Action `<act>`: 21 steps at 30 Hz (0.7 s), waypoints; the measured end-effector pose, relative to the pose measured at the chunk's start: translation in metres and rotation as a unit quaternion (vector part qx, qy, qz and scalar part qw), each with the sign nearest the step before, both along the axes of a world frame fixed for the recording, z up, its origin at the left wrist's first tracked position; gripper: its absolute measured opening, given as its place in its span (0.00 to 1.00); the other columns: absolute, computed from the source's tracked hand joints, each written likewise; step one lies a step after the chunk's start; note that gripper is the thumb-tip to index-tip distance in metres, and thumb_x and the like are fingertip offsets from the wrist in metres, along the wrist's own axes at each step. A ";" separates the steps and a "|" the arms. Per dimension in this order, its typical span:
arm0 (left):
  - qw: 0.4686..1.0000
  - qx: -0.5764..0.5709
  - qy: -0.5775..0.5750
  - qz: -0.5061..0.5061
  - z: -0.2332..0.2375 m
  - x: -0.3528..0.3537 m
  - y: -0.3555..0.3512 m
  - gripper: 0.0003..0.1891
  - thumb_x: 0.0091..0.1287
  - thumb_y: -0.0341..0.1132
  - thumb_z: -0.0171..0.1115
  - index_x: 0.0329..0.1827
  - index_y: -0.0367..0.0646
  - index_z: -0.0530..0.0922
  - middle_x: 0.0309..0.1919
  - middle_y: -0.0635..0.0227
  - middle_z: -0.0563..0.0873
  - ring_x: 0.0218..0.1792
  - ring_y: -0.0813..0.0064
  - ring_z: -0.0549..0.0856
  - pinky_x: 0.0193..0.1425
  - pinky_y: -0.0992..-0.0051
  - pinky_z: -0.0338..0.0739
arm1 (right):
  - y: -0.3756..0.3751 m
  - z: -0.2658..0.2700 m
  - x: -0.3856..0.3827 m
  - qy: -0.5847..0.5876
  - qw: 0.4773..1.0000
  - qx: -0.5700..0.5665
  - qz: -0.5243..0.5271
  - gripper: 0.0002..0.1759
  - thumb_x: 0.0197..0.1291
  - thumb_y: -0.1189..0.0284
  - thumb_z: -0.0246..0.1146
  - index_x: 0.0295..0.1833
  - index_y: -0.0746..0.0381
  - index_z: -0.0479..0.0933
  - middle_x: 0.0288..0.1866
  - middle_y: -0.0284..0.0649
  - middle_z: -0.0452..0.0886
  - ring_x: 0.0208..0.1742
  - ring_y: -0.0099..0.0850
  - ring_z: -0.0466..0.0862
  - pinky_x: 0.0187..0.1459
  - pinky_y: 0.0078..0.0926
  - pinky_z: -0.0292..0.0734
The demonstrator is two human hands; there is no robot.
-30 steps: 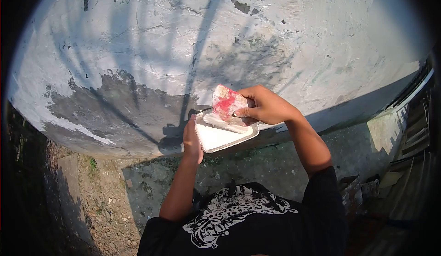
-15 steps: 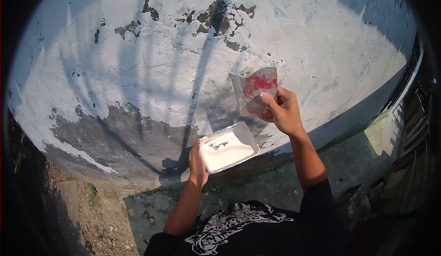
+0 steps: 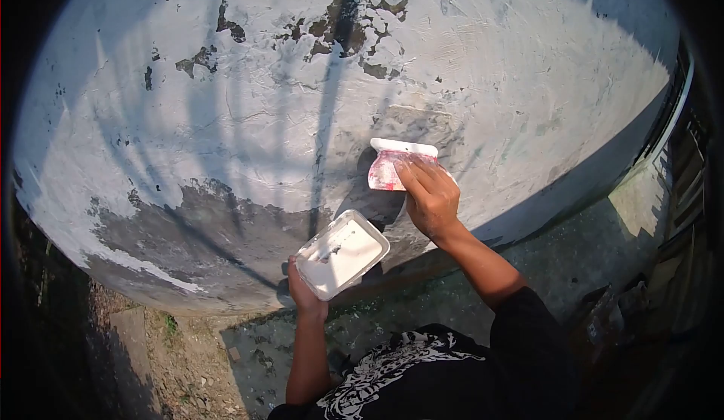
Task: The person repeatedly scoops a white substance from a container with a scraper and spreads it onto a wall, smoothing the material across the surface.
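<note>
Head view: low in the frame, the left hand [image 3: 303, 290] clasps a tray [image 3: 343, 252] of white filler from below. Above it, the right hand [image 3: 431, 197] pinches a pink-stained scraper [image 3: 388, 167] and presses it flat on the wall [image 3: 543, 81], centre right. The grey patch [image 3: 196, 220] at lower left and the flaked spots [image 3: 343, 20] at the top are not yet covered, so I judge the work about half done.

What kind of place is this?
Likely outdoors, a patching job: a sunlit wall with flaking paint, stony ground at its foot, the right hand pressing a scraper on the wall, the left hand holding a paste tray.
</note>
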State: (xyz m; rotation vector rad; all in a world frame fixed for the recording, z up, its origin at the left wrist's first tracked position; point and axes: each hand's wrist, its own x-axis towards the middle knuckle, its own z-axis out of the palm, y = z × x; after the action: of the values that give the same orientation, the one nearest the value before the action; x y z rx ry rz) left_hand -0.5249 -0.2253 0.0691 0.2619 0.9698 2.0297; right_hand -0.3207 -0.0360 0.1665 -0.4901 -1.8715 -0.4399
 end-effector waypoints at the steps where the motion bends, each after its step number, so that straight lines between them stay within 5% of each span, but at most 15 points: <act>1: 1.000 0.000 -0.011 -0.006 0.000 0.000 -0.003 0.29 0.83 0.56 0.40 0.66 0.39 0.74 0.57 0.58 0.84 0.54 0.65 0.85 0.62 0.65 0.79 | 0.001 0.021 0.005 0.045 0.998 0.030 -0.027 0.18 0.54 0.81 0.63 0.52 0.63 0.85 0.48 0.45 0.89 0.53 0.45 0.90 0.49 0.39 0.83; 5: 1.000 -0.020 0.000 -0.002 -0.009 -0.006 -0.008 0.29 0.82 0.57 0.41 0.65 0.40 0.75 0.54 0.60 0.84 0.53 0.64 0.85 0.63 0.64 0.79 | 0.019 0.052 0.007 0.155 0.982 0.015 -0.104 0.19 0.53 0.81 0.65 0.52 0.62 0.86 0.48 0.44 0.88 0.51 0.44 0.89 0.48 0.39 0.83; 12: 1.000 -0.015 0.009 0.002 -0.016 -0.007 -0.005 0.28 0.80 0.60 0.47 0.62 0.44 0.75 0.52 0.62 0.83 0.53 0.64 0.84 0.59 0.62 0.81 | -0.003 -0.010 -0.021 -0.036 0.998 0.032 -0.044 0.21 0.51 0.76 0.65 0.54 0.63 0.85 0.50 0.44 0.87 0.56 0.44 0.87 0.51 0.37 0.83; 14: 0.999 -0.036 0.023 0.009 -0.014 -0.007 -0.008 0.28 0.79 0.61 0.49 0.63 0.45 0.75 0.54 0.63 0.82 0.54 0.63 0.83 0.60 0.61 0.80 | -0.012 0.001 -0.010 -0.016 0.997 -0.076 0.025 0.21 0.51 0.82 0.66 0.53 0.62 0.86 0.51 0.45 0.88 0.55 0.44 0.88 0.53 0.40 0.83; 18: 1.000 0.015 0.023 -0.011 -0.017 -0.008 -0.008 0.26 0.81 0.58 0.47 0.63 0.44 0.75 0.53 0.60 0.84 0.52 0.63 0.85 0.58 0.62 0.82 | 0.011 0.025 0.002 0.130 0.989 0.057 -0.035 0.22 0.51 0.82 0.66 0.54 0.61 0.86 0.53 0.43 0.88 0.55 0.44 0.88 0.53 0.40 0.83; 21: 1.000 0.003 0.012 -0.009 -0.017 -0.008 -0.013 0.26 0.82 0.58 0.46 0.63 0.44 0.76 0.55 0.60 0.84 0.53 0.63 0.85 0.58 0.61 0.81 | 0.040 -0.016 -0.012 0.066 0.994 0.048 -0.074 0.21 0.52 0.81 0.66 0.54 0.61 0.87 0.54 0.42 0.88 0.56 0.44 0.87 0.53 0.40 0.82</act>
State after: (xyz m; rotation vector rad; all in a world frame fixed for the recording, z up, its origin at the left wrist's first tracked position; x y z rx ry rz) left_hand -0.5329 -0.2379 0.0526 0.2978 0.9731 2.0165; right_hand -0.3330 0.0039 0.1509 -0.5816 -1.6859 -0.5788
